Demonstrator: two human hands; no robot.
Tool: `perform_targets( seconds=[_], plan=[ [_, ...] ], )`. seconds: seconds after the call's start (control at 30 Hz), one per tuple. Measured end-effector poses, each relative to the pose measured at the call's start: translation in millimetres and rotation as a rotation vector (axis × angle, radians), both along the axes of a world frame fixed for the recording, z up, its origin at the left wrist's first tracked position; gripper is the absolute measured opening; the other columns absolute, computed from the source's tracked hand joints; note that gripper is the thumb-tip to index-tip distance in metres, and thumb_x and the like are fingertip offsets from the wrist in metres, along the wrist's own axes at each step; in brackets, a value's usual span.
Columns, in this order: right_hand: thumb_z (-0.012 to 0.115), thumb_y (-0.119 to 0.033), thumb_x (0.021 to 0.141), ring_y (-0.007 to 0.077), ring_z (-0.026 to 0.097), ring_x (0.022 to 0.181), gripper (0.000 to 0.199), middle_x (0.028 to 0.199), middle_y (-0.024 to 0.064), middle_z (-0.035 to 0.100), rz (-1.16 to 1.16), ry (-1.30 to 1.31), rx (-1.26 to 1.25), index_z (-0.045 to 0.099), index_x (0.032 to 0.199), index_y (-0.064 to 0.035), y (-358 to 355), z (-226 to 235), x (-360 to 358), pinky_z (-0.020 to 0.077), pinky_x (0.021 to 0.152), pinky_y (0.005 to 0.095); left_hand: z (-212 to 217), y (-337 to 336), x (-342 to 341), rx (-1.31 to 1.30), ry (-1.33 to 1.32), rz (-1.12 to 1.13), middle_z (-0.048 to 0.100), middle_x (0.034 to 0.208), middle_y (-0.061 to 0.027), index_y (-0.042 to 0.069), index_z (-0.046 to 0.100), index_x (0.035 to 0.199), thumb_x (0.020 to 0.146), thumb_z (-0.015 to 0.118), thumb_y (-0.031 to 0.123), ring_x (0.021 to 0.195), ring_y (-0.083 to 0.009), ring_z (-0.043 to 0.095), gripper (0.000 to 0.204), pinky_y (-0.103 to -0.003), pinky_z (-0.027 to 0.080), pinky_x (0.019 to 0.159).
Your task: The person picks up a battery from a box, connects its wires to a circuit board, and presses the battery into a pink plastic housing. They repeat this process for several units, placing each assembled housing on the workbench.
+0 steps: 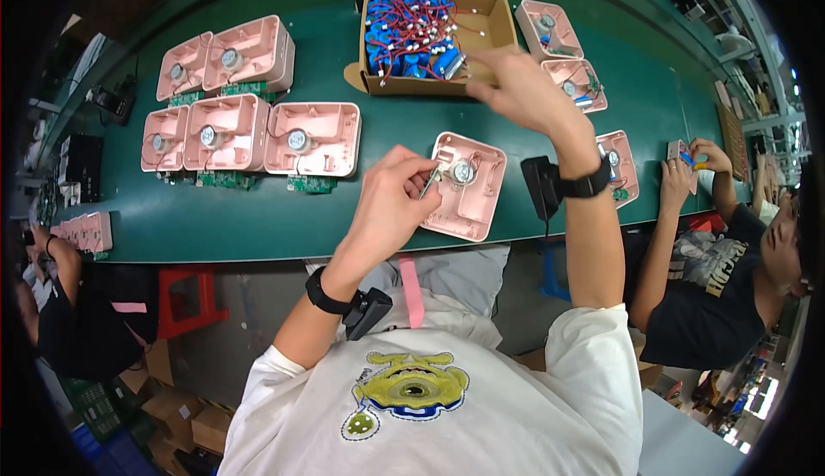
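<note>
My left hand [394, 197] pinches a small green circuit board [430, 181] over the left wall of a pink plastic housing [481, 204]. Inside that housing sits a round silver speaker [464, 172]. Past the housing, my right hand [520, 85] hangs over the near right corner of an open cardboard box [412, 85]. Its thumb and fingers are apart, with nothing visible between them. Blue wrapped battery packs [412, 65] with red and black leads and white plugs fill the box's left part.
Several pink housings [311, 162] with speakers and green boards stand at the left. More pink housings [550, 33] line the right side, some holding blue batteries. A co-worker's hands [679, 180] work at the right of the green table [387, 244]. Another person [64, 278] sits far left.
</note>
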State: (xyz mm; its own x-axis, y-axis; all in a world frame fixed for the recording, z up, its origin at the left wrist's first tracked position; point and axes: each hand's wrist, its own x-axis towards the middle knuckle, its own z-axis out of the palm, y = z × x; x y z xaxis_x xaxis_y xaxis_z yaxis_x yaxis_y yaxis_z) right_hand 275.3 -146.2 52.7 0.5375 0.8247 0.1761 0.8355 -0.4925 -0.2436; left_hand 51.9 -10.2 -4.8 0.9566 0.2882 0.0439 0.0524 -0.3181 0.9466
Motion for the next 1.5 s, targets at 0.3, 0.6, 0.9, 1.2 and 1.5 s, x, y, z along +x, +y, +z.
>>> perform_targets(
  seconds=[0.3, 0.6, 0.9, 1.2, 1.5],
  plan=[
    [0.074, -0.007, 0.094, 0.0288, 0.074, 0.085, 0.022, 0.102, 0.018, 0.076, 0.001, 0.237, 0.312, 0.073, 0.113, 0.0039, 2, 14, -7, 0.0583, 0.08, 0.0359, -3, 7, -8, -0.027, 0.011, -0.013, 0.066, 0.105, -0.0092, -0.011, 0.072, 0.118, 0.085, 0.08, -0.001, 0.079, -0.0119, 0.063, 0.035, -0.026, 0.054, 0.072],
    [0.07, -0.013, 0.097, 0.0316, 0.075, 0.092, 0.02, 0.103, 0.0182, 0.077, -0.077, 0.248, 0.23, 0.076, 0.111, 0.0, 2, -5, 14, 0.0594, 0.085, 0.0402, -4, 3, -9, -0.035, 0.001, -0.013, 0.066, 0.106, -0.0094, -0.01, 0.073, 0.117, 0.087, 0.08, -0.001, 0.082, -0.0125, 0.063, 0.033, -0.026, 0.055, 0.073],
    [0.058, -0.024, 0.099, 0.0405, 0.071, 0.104, 0.029, 0.108, 0.0214, 0.077, 0.065, 0.323, -0.436, 0.078, 0.113, -0.0088, 36, -5, 50, 0.0566, 0.092, 0.0465, -1, 6, -9, -0.009, 0.029, -0.028, 0.066, 0.107, -0.0095, -0.009, 0.073, 0.118, 0.088, 0.079, -0.002, 0.085, -0.0124, 0.064, 0.031, -0.026, 0.056, 0.074],
    [0.069, -0.013, 0.093, 0.0314, 0.073, 0.092, 0.017, 0.099, 0.0179, 0.077, 0.099, 0.493, -0.286, 0.076, 0.105, -0.0025, 6, 26, 49, 0.0559, 0.084, 0.042, -8, 7, -5, -0.039, 0.015, -0.033, 0.065, 0.107, -0.0091, -0.01, 0.072, 0.119, 0.09, 0.078, -0.002, 0.088, -0.0118, 0.063, 0.031, -0.025, 0.056, 0.076],
    [0.07, -0.007, 0.099, 0.0196, 0.076, 0.098, 0.014, 0.106, 0.0097, 0.077, -0.019, 0.47, 0.539, 0.074, 0.108, 0.0015, 7, -4, -10, 0.0571, 0.091, 0.0332, -14, 8, -7, -0.067, 0.011, -0.017, 0.064, 0.109, -0.0089, -0.011, 0.072, 0.12, 0.089, 0.078, -0.003, 0.088, -0.0113, 0.062, 0.033, -0.025, 0.056, 0.076]
  ],
)
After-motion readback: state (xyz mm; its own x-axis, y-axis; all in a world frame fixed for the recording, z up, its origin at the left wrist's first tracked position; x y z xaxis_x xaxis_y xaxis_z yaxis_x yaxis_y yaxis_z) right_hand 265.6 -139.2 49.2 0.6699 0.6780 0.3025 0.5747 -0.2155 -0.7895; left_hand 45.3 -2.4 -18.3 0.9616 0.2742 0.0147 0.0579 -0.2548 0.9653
